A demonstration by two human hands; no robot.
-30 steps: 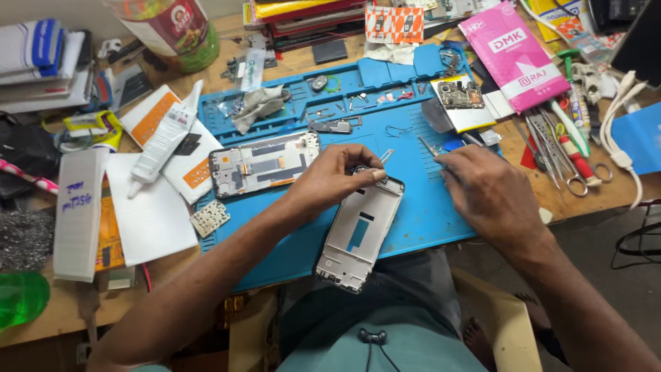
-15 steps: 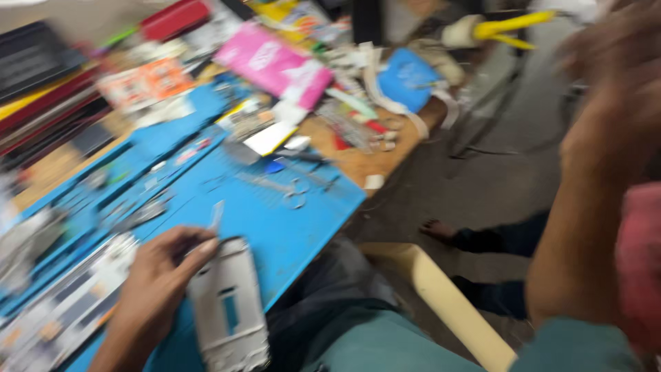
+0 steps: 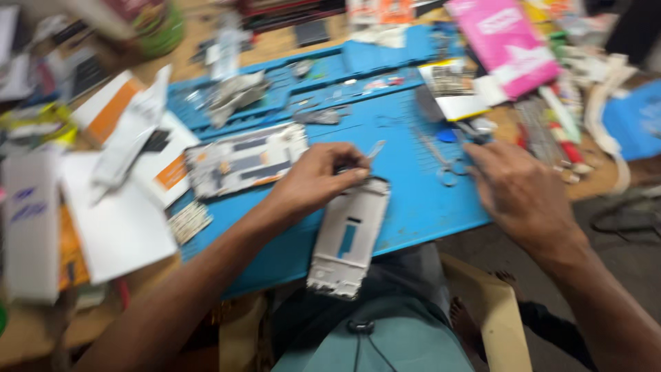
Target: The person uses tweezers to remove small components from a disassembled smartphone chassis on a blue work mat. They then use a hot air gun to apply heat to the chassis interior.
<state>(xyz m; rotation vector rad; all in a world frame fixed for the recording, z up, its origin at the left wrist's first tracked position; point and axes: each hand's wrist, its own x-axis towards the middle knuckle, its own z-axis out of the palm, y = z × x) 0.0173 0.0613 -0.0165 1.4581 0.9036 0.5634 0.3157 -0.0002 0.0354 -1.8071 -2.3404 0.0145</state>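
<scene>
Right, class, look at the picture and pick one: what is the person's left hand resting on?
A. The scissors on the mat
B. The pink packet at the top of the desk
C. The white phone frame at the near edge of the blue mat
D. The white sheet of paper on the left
C: the left hand grips the top end of the white phone frame, which overhangs the near edge of the blue mat.

Head camera looks steeply down, close over blue mat (image 3: pixel 413 200)
</scene>
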